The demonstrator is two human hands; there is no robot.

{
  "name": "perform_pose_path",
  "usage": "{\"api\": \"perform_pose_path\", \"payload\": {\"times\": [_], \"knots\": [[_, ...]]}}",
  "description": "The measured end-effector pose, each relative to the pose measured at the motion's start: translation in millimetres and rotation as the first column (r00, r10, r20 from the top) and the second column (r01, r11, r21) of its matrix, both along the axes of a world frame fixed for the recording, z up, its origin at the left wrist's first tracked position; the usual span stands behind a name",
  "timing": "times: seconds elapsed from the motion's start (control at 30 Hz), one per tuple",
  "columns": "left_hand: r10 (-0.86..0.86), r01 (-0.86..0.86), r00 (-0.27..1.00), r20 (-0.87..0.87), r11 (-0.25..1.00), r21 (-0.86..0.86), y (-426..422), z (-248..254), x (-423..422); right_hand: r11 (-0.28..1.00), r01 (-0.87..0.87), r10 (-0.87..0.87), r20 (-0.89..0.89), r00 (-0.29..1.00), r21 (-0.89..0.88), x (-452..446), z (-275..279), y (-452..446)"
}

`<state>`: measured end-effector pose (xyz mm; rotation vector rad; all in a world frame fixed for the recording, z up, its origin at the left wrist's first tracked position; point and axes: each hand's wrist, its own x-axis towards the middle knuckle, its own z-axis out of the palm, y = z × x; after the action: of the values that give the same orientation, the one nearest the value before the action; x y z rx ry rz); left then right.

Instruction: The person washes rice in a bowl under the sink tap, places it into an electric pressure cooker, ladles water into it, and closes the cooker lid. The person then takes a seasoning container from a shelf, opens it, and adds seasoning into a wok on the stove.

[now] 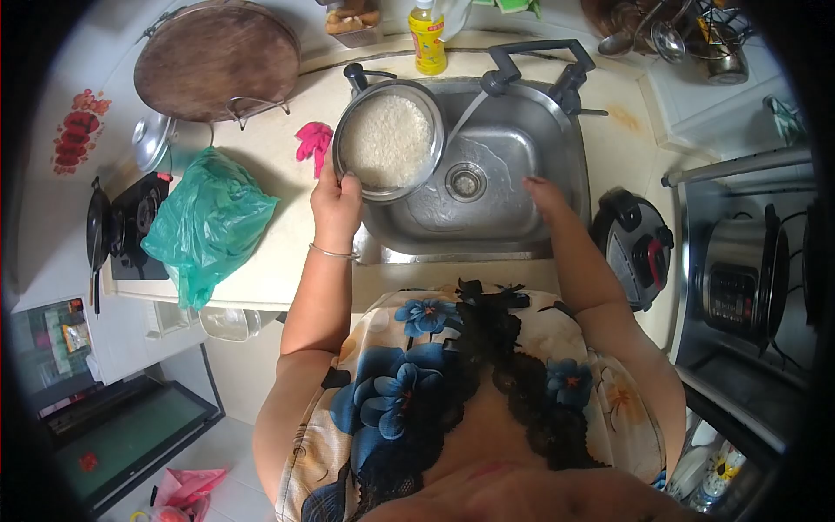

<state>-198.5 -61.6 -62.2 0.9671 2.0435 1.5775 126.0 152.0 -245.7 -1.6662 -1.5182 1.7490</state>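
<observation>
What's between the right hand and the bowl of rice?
Head view: the drain and wet sink floor, between right hand and bowl.

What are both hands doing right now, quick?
Left hand: closed on the metal bowl of rice.
Right hand: open over the sink, holding nothing I can see.

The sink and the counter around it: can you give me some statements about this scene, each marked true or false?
1. The left hand holds the metal bowl by its edge. True.
2. The bowl is full of green beans. False: it contains white rice.
3. The right hand also grips the bowl. False: it is apart from the bowl, over the right part of the sink.
4. A yellow bottle stands beyond the sink. True.
5. The green plastic bag lies right of the sink. False: it is on the left.
</observation>
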Motion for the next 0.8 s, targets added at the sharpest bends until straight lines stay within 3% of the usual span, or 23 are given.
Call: {"api": "perform_pose_path", "payload": {"times": [0.07,0.2,0.27,0.3,0.37,0.43,0.53,0.8], "knots": [[-0.008,0.009,1.000,0.011,1.000,-0.014,-1.7,-5.9,-3.0,0.996,0.062,-0.059,0.063,0.996,-0.057,-7.6,29.0,-10.5],[0.006,-0.007,0.998,-0.055,1.000,-0.022,-2.5,-5.1,-1.3,0.996,0.060,-0.057,0.050,0.997,-0.070,-4.5,25.9,-10.7],[-0.006,0.024,0.962,0.274,0.998,-0.062,-1.5,5.7,2.3,0.997,0.040,-0.036,0.057,0.998,-0.065,-2.0,20.0,-9.0],[-0.005,0.022,0.962,0.273,0.998,-0.061,-0.8,3.9,2.0,0.997,0.038,-0.035,0.056,0.998,-0.064,-0.2,17.1,-8.4],[0.049,-0.017,0.763,0.645,0.998,-0.056,2.9,-6.4,-1.9,0.998,0.033,-0.027,0.097,0.995,-0.062,1.9,12.6,-5.9],[0.021,0.066,0.603,0.797,0.995,-0.076,10.5,-31.7,-1.9,0.997,0.032,-0.026,0.085,0.996,-0.066,-0.3,28.7,-10.1],[0.129,0.042,0.555,0.822,0.982,-0.182,24.4,-56.8,18.5,0.997,0.049,-0.046,0.045,0.998,-0.055,0.2,31.3,-6.3],[0.137,0.010,0.683,0.717,0.980,-0.198,66.3,-64.2,36.7,0.990,0.134,-0.137,0.063,0.989,0.052,8.4,65.8,9.6]]}}
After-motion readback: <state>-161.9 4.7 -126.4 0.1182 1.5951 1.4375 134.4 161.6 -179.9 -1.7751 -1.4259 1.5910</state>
